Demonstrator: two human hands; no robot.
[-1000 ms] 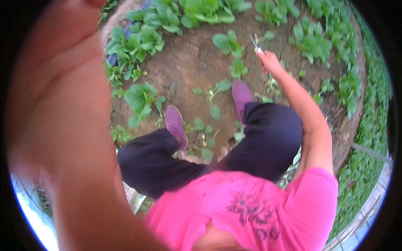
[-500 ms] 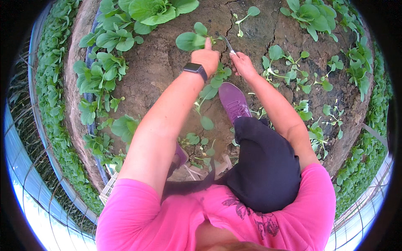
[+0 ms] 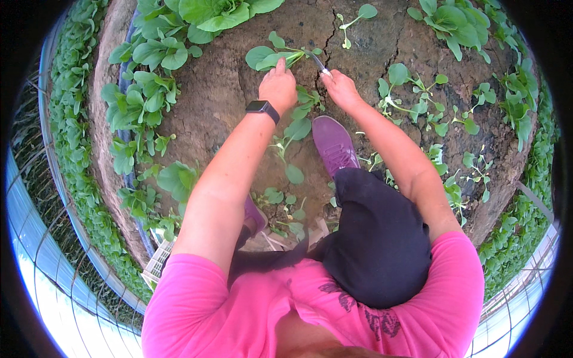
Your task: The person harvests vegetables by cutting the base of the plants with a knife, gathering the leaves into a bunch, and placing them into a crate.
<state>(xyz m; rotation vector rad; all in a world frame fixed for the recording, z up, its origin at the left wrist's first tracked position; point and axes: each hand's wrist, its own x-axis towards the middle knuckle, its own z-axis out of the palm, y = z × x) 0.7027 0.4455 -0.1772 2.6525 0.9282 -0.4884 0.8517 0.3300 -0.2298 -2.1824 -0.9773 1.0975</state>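
Gripping a small knife (image 3: 318, 63), the right hand (image 3: 340, 88) nears the left hand (image 3: 278, 88), pinching a leafy plant (image 3: 273, 56) on bare soil (image 3: 221, 95).

Leafy green plant (image 3: 271, 56): small, broad rounded leaves on pale stalks, lying flat on cracked brown soil of the raised bed. Knife (image 3: 319, 64): slim bright blade, tilted, tip at the plant's base.

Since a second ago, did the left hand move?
Yes. The left hand has come down from close to the camera to the soil, beside the small leafy plant and above the purple shoe.
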